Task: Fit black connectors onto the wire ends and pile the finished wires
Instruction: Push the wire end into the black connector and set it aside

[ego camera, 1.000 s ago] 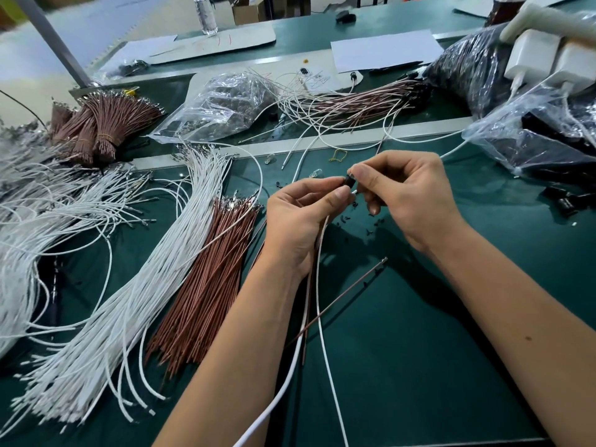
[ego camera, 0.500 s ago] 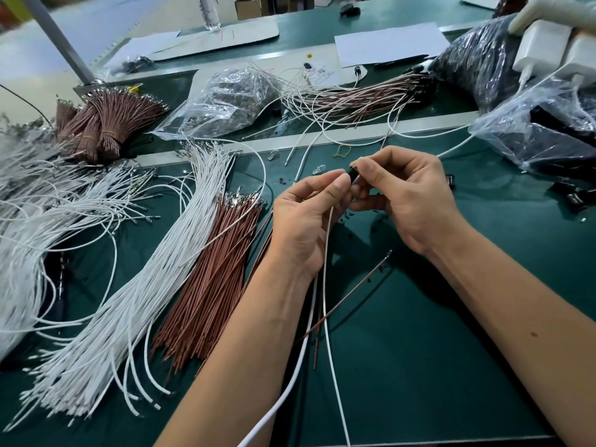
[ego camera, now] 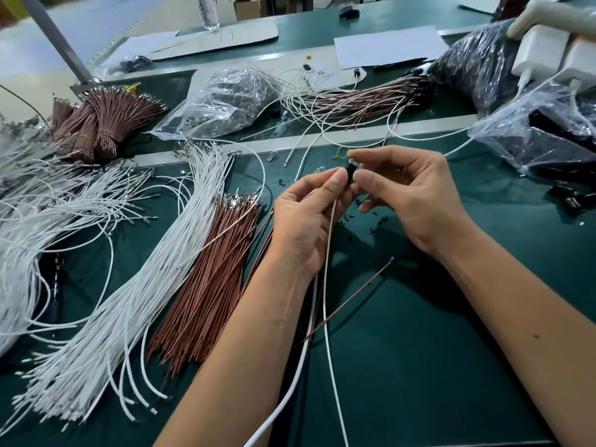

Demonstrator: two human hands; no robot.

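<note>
A small black connector is pinched between the thumb and forefinger of my right hand, above the green table. My left hand pinches the top of a thin white wire right at the connector; the wire hangs down past my wrist toward the table's near edge. A brown wire lies loose on the mat below my hands. The pile of finished wires with black ends lies at the back, right of centre.
Loose white wires and brown wires lie in fans to the left. Tied brown bundles sit far left. A clear bag lies behind, and bags of black parts at right. Tiny black bits dot the mat.
Both hands have stayed together on the connector and wire, shifting slightly up in view as the camera tilted. The white wire's top has drawn closer into the connector.
</note>
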